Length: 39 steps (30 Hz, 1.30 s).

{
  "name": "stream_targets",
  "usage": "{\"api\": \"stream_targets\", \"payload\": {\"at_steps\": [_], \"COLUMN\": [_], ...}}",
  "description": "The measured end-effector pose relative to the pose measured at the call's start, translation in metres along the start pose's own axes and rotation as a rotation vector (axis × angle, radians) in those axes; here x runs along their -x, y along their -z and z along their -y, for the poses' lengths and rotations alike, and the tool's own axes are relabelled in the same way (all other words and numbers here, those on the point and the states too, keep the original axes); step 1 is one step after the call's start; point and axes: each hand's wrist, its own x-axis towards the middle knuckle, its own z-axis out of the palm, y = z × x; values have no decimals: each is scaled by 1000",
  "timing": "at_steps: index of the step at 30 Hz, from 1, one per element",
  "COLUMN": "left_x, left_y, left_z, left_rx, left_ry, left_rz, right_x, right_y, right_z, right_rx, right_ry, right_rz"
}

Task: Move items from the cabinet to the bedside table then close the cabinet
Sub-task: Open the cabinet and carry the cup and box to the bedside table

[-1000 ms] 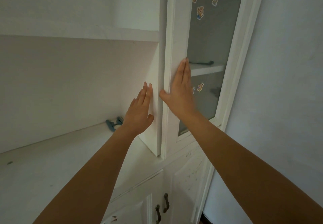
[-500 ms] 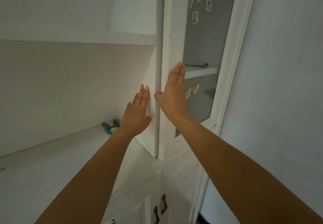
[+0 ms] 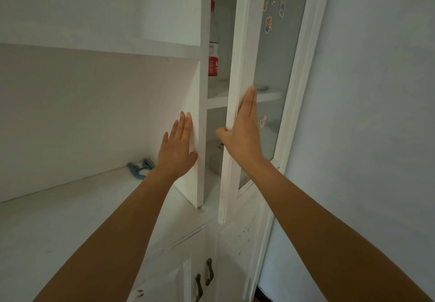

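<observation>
At the far left, your white painted cabinet (image 3: pixel 98 49) shows a wide open bay with a matt, slightly scuffed shelf board (image 3: pixel 70 219). A small blue plastic clip-like object (image 3: pixel 138 168) lies at the back of that board, near your left wrist.

Your left hand (image 3: pixel 177 148) rests flat against the white vertical divider panel (image 3: pixel 196 136), fingers straight and together and pointing up, thumb spread toward the panel's front edge. It holds nothing.

Just right of the panel a narrow gap opens into the cabinet's right compartment. On its upper shelf stands an upright white bottle with a red label (image 3: pixel 213 60), its long axis vertical; the divider hides part of it. Lower in the gap sits a pale grey boxy item (image 3: pixel 215 164), too hidden to identify.

Your right hand (image 3: pixel 243 134) lies on the tall white-framed glass door (image 3: pixel 237 66), fingers straight and pointing up along the frame's left upright, thumb hooked round its edge. The door stands ajar, its long axis vertical, its free edge swung out toward you. Its frosted grey pane carries small colourful cartoon stickers (image 3: pixel 268 25).

Below, two white lower doors have dark curved metal handles (image 3: pixel 208 271).
</observation>
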Motion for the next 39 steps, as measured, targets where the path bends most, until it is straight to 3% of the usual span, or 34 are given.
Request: {"api": "stream_targets", "payload": {"at_steps": [8,14,19,28,39], "left_x": [20,40,51,51,52], "left_y": [-2,-22,-50,-89,-146], "left_z": [-18,-40,-57,-66,-65], "left_rx": [50,28,85,103,-197], "left_ry": [-74,-293,-351,-289,-119], "left_rz": [-158,-295,-162,70,560], "right_x": [13,27,35,50,73], "right_y": [23,46,60,86,125], "right_z": [-10,-22,-32,-52,-75], "right_rx": [-93,-170,-184,-178,-77], "right_ry": [-19,-10,-7,-25,-48], "right_rz": [23,-5,-25,-75,-173]}}
